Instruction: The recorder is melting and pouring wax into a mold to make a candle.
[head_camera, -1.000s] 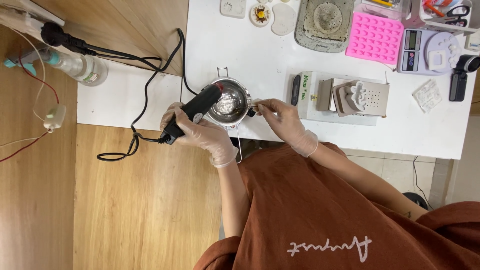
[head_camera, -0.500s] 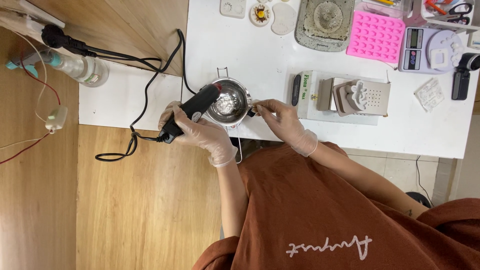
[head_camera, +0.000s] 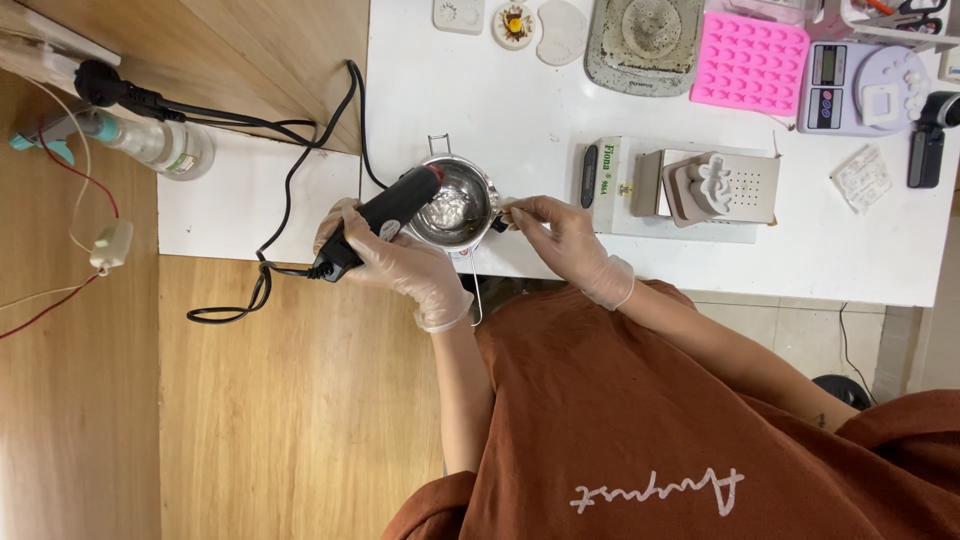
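Note:
My left hand (head_camera: 400, 265), in a clear glove, grips a black corded heat gun (head_camera: 385, 212) whose nozzle points into a small steel pot (head_camera: 462, 212) near the front edge of the white table (head_camera: 520, 100). Pale, shiny material lies in the pot. My right hand (head_camera: 560, 240), also gloved, pinches the pot's short handle on its right side. A thin wire handle sticks out of the pot toward me.
Right of the pot stands a white box (head_camera: 610, 185) with a white mould (head_camera: 715, 185) on it. Further back are a pink silicone mould (head_camera: 748, 62), a digital scale (head_camera: 860, 88) and a grey tray (head_camera: 645, 30). A spray bottle (head_camera: 160, 145) and the black cord (head_camera: 285, 190) lie left.

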